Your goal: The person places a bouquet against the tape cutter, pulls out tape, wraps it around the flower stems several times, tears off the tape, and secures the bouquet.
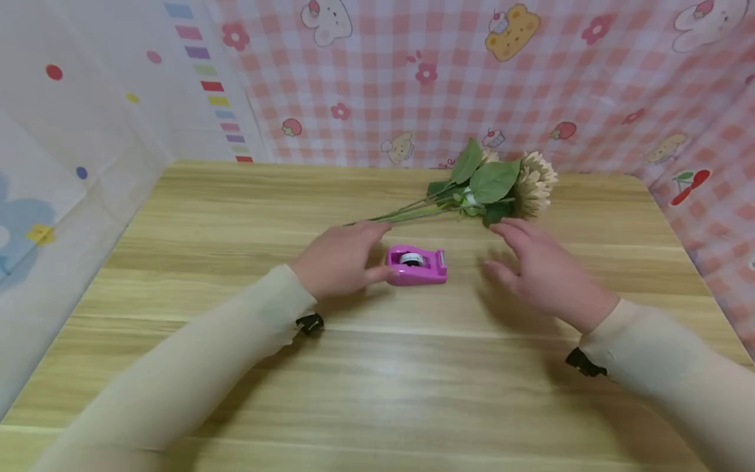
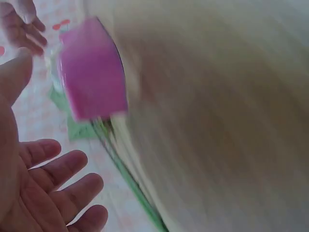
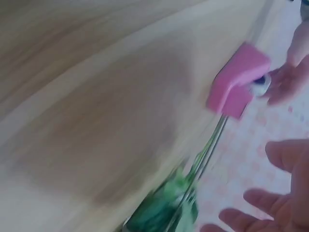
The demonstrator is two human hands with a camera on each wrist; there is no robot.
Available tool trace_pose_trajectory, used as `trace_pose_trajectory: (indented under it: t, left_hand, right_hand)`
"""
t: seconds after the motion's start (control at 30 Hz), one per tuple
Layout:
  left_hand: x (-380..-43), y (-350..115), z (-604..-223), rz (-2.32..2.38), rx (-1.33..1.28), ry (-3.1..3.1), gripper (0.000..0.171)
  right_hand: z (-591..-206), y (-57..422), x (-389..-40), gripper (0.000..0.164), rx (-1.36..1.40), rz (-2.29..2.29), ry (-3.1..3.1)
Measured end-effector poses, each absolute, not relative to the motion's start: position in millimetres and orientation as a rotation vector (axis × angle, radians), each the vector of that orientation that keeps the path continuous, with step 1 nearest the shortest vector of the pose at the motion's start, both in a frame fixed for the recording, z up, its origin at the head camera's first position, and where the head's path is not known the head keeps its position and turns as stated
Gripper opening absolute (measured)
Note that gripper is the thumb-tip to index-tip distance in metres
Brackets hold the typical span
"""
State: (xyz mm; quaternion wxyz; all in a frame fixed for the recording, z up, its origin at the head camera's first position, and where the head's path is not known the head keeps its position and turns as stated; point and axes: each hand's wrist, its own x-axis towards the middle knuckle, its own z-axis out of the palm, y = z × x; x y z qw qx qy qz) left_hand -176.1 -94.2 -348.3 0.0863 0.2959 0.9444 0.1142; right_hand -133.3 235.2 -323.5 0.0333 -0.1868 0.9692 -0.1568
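Observation:
A pink tape dispenser [image 1: 417, 278] with a white roll of tape [image 1: 411, 259] sits on the wooden table. Just left of it is my left hand [image 1: 339, 259]; in the head view its thumb overlaps the dispenser's left end. The left wrist view has these fingers [image 2: 72, 164] spread, with a gap between them and the dispenser [image 2: 94, 72]. My right hand [image 1: 548, 278] hovers to the right of the dispenser, fingers apart and holding nothing. Behind both lies a bunch of artificial flowers [image 1: 533, 187], its stems pointing left and its cream blooms at the right.
The wooden table [image 1: 377, 380] reaches back to a pink checked curtain [image 1: 377, 78] with cartoon prints. A white cloth with coloured dots [image 1: 106, 118] hangs at the left side. Dark straps [image 1: 309, 324] show at both wrists, below the cream sleeves.

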Motion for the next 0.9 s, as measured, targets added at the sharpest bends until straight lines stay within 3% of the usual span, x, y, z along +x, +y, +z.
trace_pose_trajectory:
  t: [0.13,0.37,0.67,0.9]
  left_hand:
    - [-176.3,-74.7,-351.2,0.336,0.880,2.761,0.094]
    - [-180.6,-61.8,-355.2,0.309,0.938,2.708,0.052]
    - [-175.9,-61.8,-347.6,0.278,0.921,2.644,0.049]
    - [-171.4,-59.2,-338.5,0.225,0.920,2.644,0.042]
  right_hand:
    - [-326.8,214.7,-135.8,0.069,-0.686,-0.471,2.907]
    - [-331.5,195.6,-144.7,0.059,-0.761,-0.400,2.825]
    - [-342.2,179.1,-148.9,0.030,-0.884,-0.419,2.767]
    - [-346.9,170.6,-152.3,0.024,-0.924,-0.398,2.747]
